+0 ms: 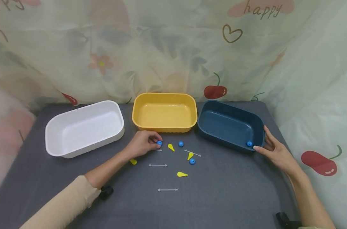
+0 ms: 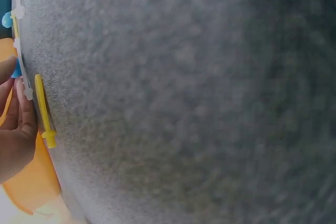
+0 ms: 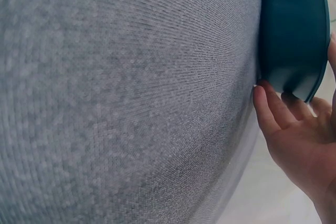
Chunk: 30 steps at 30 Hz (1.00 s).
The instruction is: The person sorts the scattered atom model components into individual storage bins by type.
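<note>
Between thumb and fingertips, my left hand (image 1: 143,143) pinches a blue bead (image 1: 159,143) in front of the yellow bin (image 1: 164,129). A thin white rod (image 2: 22,69) lies by those fingertips, and a yellow drop-shaped piece (image 2: 44,111) shows beside the hand in the left wrist view. At the far right, my right hand (image 1: 277,156) holds the right end of the dark blue bin (image 1: 227,127), thumb at the front corner and fingers along the outer wall (image 3: 294,30). Another blue bead (image 1: 249,143) sits inside this bin, near the thumb.
Two blue beads, one (image 1: 180,144) behind the other (image 1: 192,161), lie mid-table. Around them are several yellow pieces, one nearer (image 1: 182,174), and white rods, including a front one (image 1: 167,190). A white bin (image 1: 85,148) stands left. Patterned curtain (image 1: 167,47) hangs behind the table.
</note>
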{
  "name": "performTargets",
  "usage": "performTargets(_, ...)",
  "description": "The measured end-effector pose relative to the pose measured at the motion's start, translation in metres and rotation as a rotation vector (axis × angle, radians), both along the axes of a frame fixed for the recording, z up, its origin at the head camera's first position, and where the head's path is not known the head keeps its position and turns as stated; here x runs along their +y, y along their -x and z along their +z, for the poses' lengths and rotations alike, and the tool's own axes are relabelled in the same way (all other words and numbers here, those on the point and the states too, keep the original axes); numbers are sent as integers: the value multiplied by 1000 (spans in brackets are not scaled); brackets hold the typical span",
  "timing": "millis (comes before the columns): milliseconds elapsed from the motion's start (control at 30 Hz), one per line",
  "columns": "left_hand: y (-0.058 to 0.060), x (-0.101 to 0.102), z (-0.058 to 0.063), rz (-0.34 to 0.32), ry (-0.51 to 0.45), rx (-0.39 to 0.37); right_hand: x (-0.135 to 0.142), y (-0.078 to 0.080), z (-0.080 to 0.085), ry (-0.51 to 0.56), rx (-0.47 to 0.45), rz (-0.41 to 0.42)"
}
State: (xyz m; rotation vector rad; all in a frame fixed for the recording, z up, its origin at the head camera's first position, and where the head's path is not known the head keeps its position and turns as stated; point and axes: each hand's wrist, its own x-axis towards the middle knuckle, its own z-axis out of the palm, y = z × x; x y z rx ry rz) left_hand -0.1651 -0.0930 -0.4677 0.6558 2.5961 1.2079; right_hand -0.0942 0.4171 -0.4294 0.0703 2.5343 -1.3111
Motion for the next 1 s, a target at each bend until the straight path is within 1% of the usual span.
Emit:
performTargets(133,-1,0,2,-13,19,14,0,0,0,0,4,1)
performTargets(200,-1,1,3,-20,25,34,0,-1,0,1,11,2)
performTargets(333,-3,4,5,-48,23,57,0,-2,0,-6,17,0)
performTargets(433,-6,7,10,-79,8,66,0,-2,-1,-9,12,-1)
performTargets(567,-9,13,20,-117,-30,82,-1,0,-1,-7,20,-1)
performTargets(767,-9,23,33,-181,-77,58,-3,0,-1,1,26,-8)
performTargets(900,-7,31,38,-197,-104,50,-2,-1,-2,20,32,9)
performTargets(1000,-4,40,42,-210,-124,25,0,-3,-2,29,29,20)
